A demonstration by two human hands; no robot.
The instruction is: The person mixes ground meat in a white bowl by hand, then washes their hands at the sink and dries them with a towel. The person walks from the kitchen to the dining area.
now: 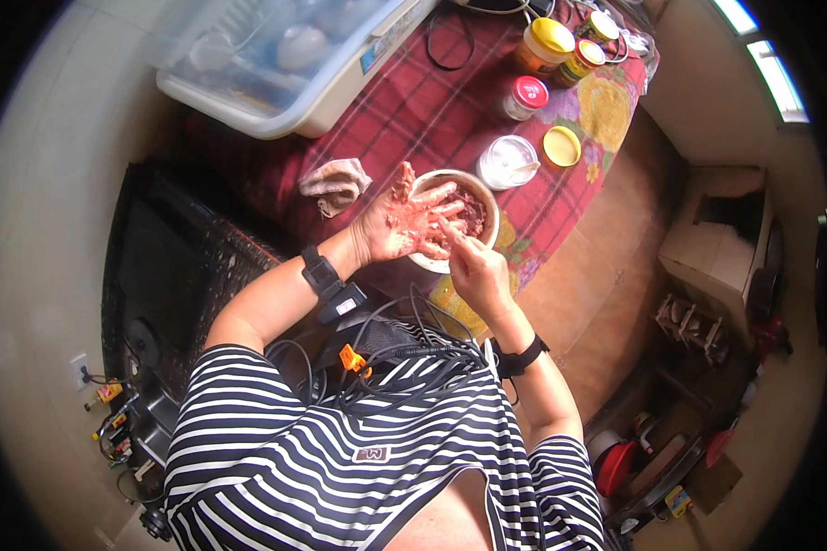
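My left hand [413, 224] is palm up over the near side of a light-coloured bowl [494, 213], its fingers spread. Sticky reddish minced meat smears its palm and fingers. Inside the bowl lies more of the reddish minced meat [479, 206], partly hidden by my hands. My right hand [477, 265] is at the bowl's near right edge, with curled fingers. Its fingertips meet the smeared fingers of my left hand; whether they pinch anything is hidden. A crumpled cloth [335, 184] lies left of the bowl.
On the red plaid tablecloth [400, 120] stand an uncapped white jar [504, 164] with a spoon, a yellow lid [562, 146], a red-lidded jar [526, 98] and several yellow-lidded containers [548, 45]. A large lidded plastic bin [303, 117] occupies the back left. Cables [413, 372] hang across my front.
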